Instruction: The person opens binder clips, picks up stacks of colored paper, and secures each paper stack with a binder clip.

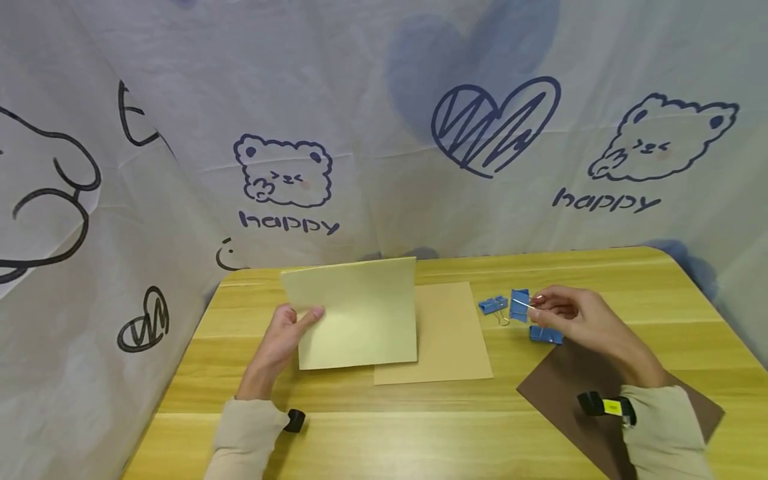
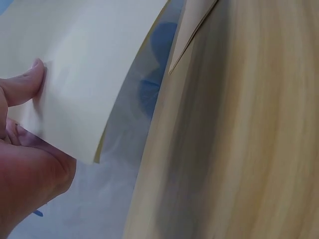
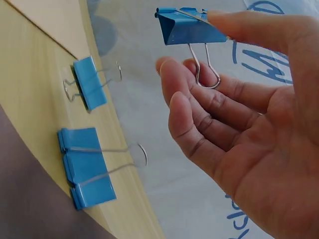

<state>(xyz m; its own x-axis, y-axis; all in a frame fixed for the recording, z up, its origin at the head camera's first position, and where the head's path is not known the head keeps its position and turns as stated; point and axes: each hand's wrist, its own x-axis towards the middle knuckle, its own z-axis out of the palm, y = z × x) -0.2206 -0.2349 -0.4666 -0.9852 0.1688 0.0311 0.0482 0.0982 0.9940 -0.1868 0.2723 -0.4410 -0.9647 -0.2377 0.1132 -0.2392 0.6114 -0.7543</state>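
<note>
Nearest, by the right edge of the yellow wood-grain table point(image 1: 390, 433), lies a dark brown rectangular sheet point(image 1: 570, 393); the right forearm passes above, and a lowered sleeve could drag it. Beyond, the left hand point(image 1: 285, 335) pinches a tilted pale yellow rectangular paper sheet point(image 1: 366, 320) at its left side only, so its free right side could sag or swing. The right hand point(image 1: 582, 317) grips a blue metal binder clip with silver wire handles point(image 1: 517, 313); a slack grip could drop it among two similar blue clips point(image 1: 493, 305) lying toward the right edge. A flat tan rectangular sheet point(image 1: 450, 333), partly hidden by the pale yellow one, might shift if brushed.

The left wrist view shows a yellower layer behind the pale face; the right wrist view shows the held clip's hanging wire loop, hard to make out from the head.
</note>
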